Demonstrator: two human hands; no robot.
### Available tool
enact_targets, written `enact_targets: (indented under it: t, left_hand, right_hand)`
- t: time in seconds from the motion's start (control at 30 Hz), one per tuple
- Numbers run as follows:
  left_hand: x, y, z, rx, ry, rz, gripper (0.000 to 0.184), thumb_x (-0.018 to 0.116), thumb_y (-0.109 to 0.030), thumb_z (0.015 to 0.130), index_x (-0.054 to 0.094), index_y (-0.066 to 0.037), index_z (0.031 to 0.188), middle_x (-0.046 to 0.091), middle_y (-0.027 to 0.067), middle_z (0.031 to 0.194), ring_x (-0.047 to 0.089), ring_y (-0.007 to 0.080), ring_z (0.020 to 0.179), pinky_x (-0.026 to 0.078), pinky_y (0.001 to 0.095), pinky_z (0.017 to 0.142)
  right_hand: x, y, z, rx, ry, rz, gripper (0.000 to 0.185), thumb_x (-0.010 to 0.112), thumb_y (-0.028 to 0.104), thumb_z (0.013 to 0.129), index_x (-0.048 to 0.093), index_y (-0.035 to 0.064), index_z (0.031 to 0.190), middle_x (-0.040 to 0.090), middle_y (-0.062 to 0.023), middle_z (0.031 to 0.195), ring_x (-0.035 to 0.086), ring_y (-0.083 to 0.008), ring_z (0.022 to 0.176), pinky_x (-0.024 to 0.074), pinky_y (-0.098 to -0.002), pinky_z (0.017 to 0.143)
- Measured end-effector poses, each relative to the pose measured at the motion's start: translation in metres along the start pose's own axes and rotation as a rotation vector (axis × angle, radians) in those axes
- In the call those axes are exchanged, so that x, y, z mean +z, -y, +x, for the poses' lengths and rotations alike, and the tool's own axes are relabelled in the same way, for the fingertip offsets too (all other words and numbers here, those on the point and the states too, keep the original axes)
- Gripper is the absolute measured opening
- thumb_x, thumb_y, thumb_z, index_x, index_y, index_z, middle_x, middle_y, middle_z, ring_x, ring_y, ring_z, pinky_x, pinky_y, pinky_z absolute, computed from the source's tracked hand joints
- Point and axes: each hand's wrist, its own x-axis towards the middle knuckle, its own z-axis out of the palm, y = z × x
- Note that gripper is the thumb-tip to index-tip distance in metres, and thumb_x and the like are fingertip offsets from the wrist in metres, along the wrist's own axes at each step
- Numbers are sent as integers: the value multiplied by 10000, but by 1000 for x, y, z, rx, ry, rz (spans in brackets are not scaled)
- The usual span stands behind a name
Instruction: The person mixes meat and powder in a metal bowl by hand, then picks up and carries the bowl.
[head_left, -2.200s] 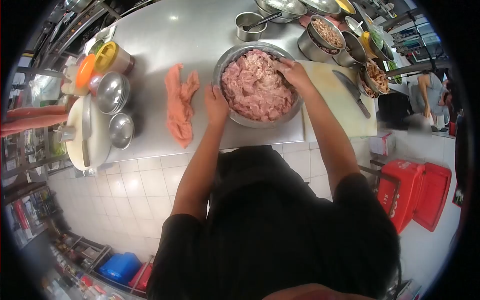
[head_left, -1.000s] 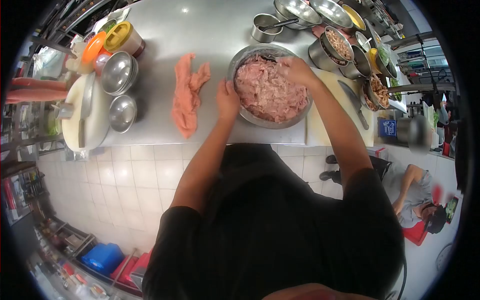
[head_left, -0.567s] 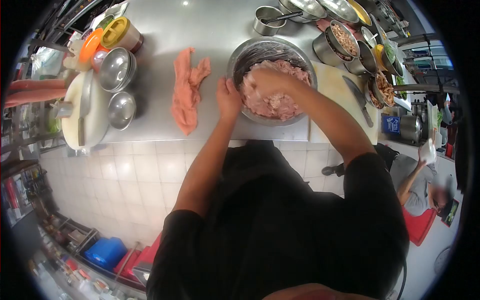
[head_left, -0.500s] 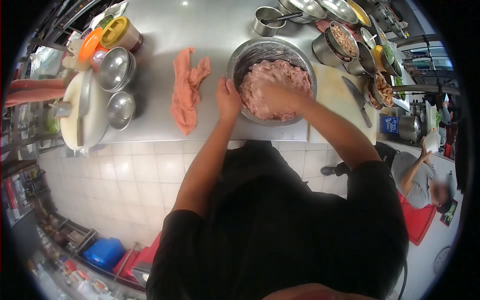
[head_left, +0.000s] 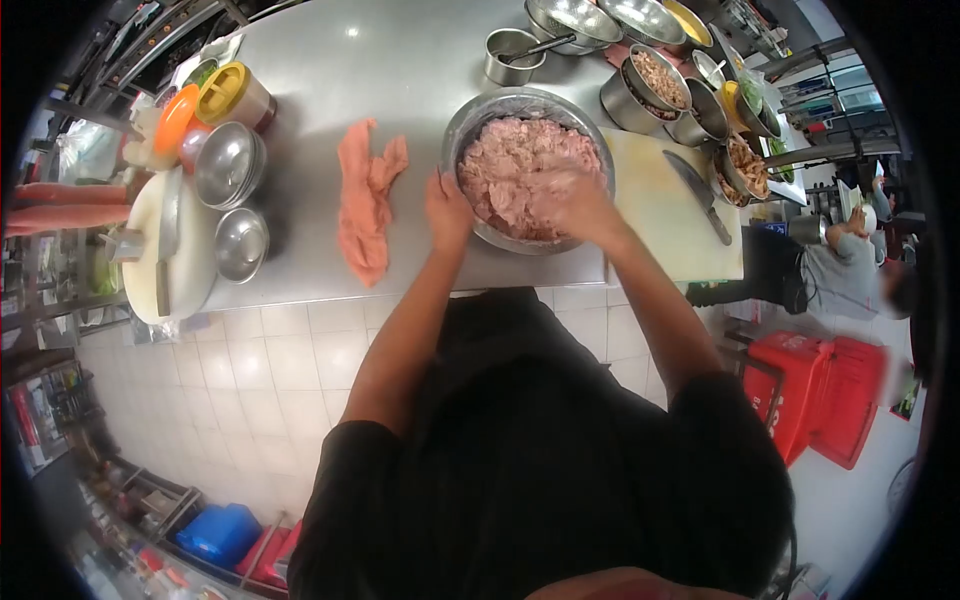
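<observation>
A large metal bowl [head_left: 470, 128] of pale pink minced meat [head_left: 512, 160] rests near the table's front edge. My left hand [head_left: 449, 212] grips the bowl's left rim, thumb up and fingers around the outside. Inside the bowl, on the right, my right hand [head_left: 583, 207] presses into the meat. Its fingers are smeared by motion and partly sunk in the mince, so their shape is unclear. To the left of the bowl lies a crumpled orange-pink cloth [head_left: 363, 210]. A knife [head_left: 700, 197] lies on the pale cutting board [head_left: 640, 190] at the bowl's right.
Behind the bowl stands a small pot [head_left: 513, 68] with a dark-handled utensil. Several containers of food, including a pot of chopped pieces [head_left: 658, 82], crowd the back right. Stacked metal bowls [head_left: 225, 165] and a round white board [head_left: 145, 240] are leftward. A person in grey [head_left: 835, 270] stands right, near a red bin [head_left: 790, 385].
My right hand has shifted toward the right side of the mince. My left hand stays on the rim. The view has moved slightly, and the person on the right has changed position, revealing the red bin.
</observation>
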Motion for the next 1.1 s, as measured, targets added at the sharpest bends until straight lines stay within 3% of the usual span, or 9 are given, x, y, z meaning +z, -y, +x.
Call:
enact_targets:
  t: [0.13,0.3,0.4,0.63,0.77,0.87,0.9,1.0,1.1]
  left_hand:
    - [5,0,1,-48,-13,5,409,429,-222,971,514,105,1202,565,316,1151,538,444,1080,412,439,947]
    - [4,-3,0,-102,43,64,445,415,-244,981,485,107,1245,539,314,1213,511,439,1141,386,427,994]
    - [6,-2,2,-122,6,-5,464,401,-254,985,461,102,1277,507,302,1273,478,419,1198,354,416,1032]
    - [12,18,3,-87,-58,-2,408,416,-211,985,485,115,1221,575,299,1121,557,417,1026,423,408,908]
    - [9,18,0,-105,-54,36,433,415,-220,986,466,122,1247,553,304,1185,538,421,1096,409,407,947]
    - [14,26,-3,18,-74,87,435,414,-217,984,463,123,1251,544,307,1200,526,424,1121,399,408,969]
    - [16,28,2,53,-83,73,433,415,-215,983,463,123,1250,542,307,1203,523,426,1128,397,409,975]
    - [8,23,-3,33,-56,128,419,421,-205,976,479,121,1233,553,317,1169,532,443,1098,409,421,954]
    - [6,2,-5,-34,-90,122,406,432,-201,970,494,118,1212,569,324,1113,544,457,1059,424,427,922]
  right_hand:
    - [-1,-52,-2,551,-123,329,406,704,259,778,629,24,1102,610,-143,1169,586,-202,1068,499,-352,866]
    - [50,-87,41,539,-342,937,469,733,260,779,594,22,1158,637,-79,1079,621,-169,962,518,-334,821]
    - [47,-107,56,559,13,1249,475,746,257,764,603,36,1160,638,-81,1093,633,-185,958,517,-333,839]
    - [43,29,32,78,-37,-72,377,666,238,816,625,-38,1070,638,-225,1078,621,-348,999,497,-410,849]
    - [105,-18,37,86,190,-100,256,594,97,762,656,-31,975,645,-270,933,632,-407,909,502,-468,775]
    - [100,-46,59,173,487,-128,303,605,153,772,641,-112,914,577,-338,1100,584,-413,1053,468,-492,873]
    - [52,-5,54,208,544,-215,294,634,171,760,673,-64,934,628,-272,1092,615,-398,1012,499,-451,833]
    - [22,-18,28,-316,356,-54,291,626,196,757,688,6,969,652,-235,1028,617,-367,1012,479,-454,859]
    - [7,-32,6,148,153,154,392,654,280,776,667,9,1060,621,-230,1143,596,-334,1085,457,-412,934]
